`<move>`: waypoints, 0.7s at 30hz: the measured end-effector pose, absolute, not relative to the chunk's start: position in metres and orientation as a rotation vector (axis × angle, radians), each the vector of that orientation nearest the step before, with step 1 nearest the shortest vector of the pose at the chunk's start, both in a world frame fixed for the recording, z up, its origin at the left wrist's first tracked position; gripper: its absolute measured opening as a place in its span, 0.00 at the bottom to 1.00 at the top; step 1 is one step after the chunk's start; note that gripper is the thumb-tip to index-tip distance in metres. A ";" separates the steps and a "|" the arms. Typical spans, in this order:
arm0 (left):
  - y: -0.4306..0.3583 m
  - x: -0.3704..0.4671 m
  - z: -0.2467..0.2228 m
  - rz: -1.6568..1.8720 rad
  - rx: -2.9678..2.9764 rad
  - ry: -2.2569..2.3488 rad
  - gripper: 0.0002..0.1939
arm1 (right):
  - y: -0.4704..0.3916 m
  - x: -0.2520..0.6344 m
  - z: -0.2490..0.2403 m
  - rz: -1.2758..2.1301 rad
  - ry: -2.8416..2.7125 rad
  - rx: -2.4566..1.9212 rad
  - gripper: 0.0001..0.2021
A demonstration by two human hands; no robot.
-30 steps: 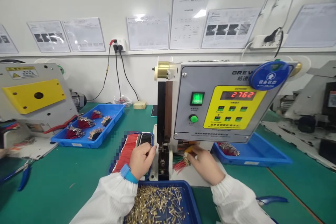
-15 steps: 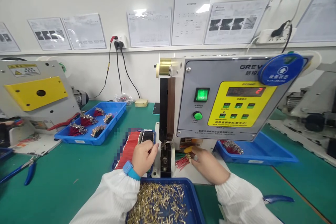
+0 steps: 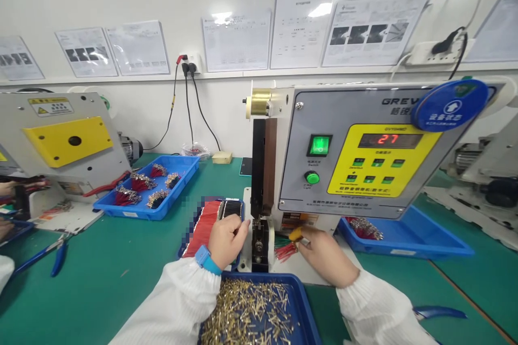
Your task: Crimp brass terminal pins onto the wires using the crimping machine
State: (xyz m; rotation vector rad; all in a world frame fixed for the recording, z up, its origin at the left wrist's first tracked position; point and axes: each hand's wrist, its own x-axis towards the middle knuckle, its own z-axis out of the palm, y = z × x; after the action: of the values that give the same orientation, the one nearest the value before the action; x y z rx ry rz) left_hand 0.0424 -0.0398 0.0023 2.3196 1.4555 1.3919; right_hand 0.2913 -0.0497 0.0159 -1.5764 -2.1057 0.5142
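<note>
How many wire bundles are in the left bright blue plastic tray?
5 in the bright blue plastic tray: three red bundles along its left, two darker bundles along its right. Some may be hidden.

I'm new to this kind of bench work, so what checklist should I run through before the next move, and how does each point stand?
1. Power switch on: ok, it glows green.
2. Left hand well clear of the black tooling block: not ok, fingertips close beside it.
3. Left hand holding a piece: cannot tell, too small to see.
4. Right hand at the red and green wires: ok, fingers at one end.
5. Tray stocked with gold-coloured pins: ok, many inside.
</note>
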 end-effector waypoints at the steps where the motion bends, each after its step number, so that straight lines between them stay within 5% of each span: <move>1: -0.040 0.042 0.002 1.392 2.318 1.461 0.22 | -0.050 0.291 0.016 0.514 -2.108 -1.571 0.13; 21: -0.039 0.042 0.000 1.375 2.313 1.474 0.22 | -0.050 0.287 0.011 0.471 -2.088 -1.543 0.13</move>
State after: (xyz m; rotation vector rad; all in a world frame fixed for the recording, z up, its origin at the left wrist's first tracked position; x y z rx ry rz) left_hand 0.0419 -0.0395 0.0005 2.3125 1.4739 1.3748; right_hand 0.2866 -0.0496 0.0109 -1.5428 -2.0885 0.4709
